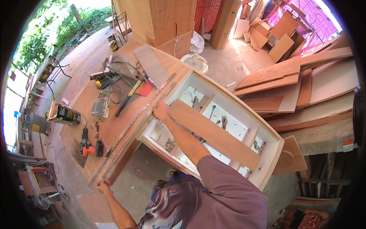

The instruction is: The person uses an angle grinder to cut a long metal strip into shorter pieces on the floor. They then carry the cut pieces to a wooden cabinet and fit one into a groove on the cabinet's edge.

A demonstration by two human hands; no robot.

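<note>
A long, narrow wooden strip (131, 143) lies along the near edge of the plywood worktable, with a long metal straightedge (126, 135) running beside it. At the strip's lower left end is my left hand (103, 186), fingers curled and pinched on it. Farther up, next to the white compartment box, my right hand (162, 110) is closed over the same strip; its fingertips are partly hidden. Below my right forearm, a loose brown board (217, 135) lies across the white, wood-rimmed box (228, 99), whose compartments hold hardware and tools.
On the worktable (110, 131) are a hammer (127, 98), an orange cordless drill (86, 143), a rectangular can (64, 113) and a clear case (100, 106). Stacked boards (289, 84) stand at the right. A person (309, 219) is partly seen at the lower right.
</note>
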